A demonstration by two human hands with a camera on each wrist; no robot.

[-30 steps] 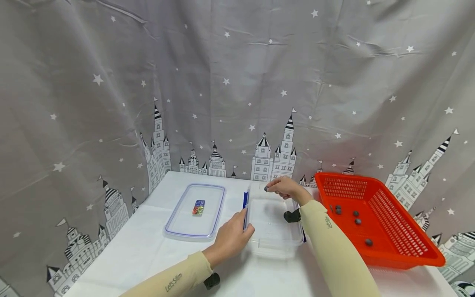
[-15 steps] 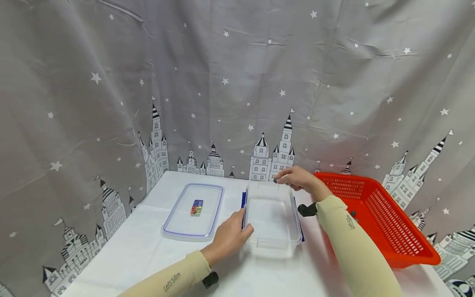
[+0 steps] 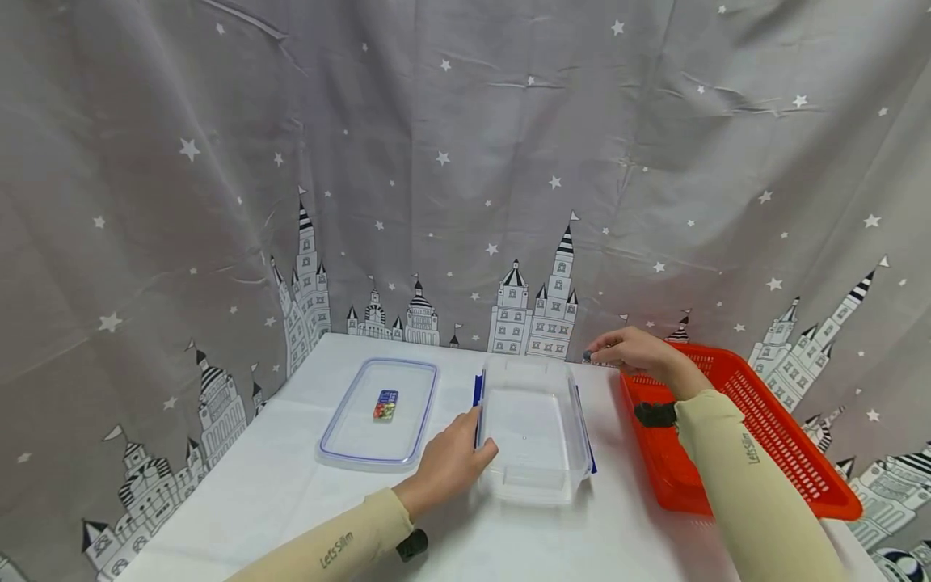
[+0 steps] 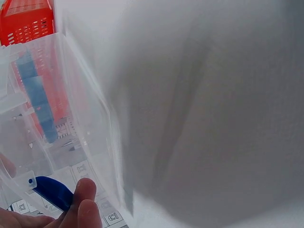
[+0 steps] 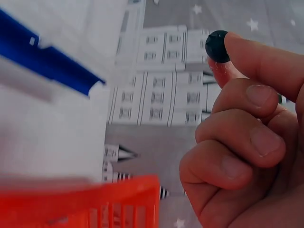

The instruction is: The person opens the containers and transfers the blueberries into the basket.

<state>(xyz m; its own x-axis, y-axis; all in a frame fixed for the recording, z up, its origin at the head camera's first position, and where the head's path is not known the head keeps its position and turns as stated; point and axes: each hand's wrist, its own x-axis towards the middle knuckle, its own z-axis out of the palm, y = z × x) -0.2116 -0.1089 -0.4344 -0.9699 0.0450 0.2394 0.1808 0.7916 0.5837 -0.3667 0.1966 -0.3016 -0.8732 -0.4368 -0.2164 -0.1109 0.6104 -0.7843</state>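
Observation:
Between thumb and forefinger, my right hand (image 3: pixel 640 357) pinches a small dark round blueberry (image 5: pixel 217 46), with the other fingers curled in toward the palm. It is raised between a clear plastic container (image 3: pixel 529 488) and a red basket (image 3: pixel 789 416), over the basket's near-left rim. My left hand (image 3: pixel 447 461) grips the container's left wall beside a blue latch (image 4: pixel 53 193); its fingertips show near that latch in the left wrist view. No berry is visible inside the container. Whatever lies on the basket floor is hidden behind my right forearm.
A clear lid (image 3: pixel 356 449) with a blue seal and a coloured label (image 3: pixel 386 406) lies left of the container. All of it stands on a white table (image 3: pixel 291 501). Behind hangs a grey curtain (image 3: pixel 407 121) printed with stars and castles.
My right hand has moved right, from above the container to the basket's left side, still pinching the blueberry. My left hand has stayed on the container.

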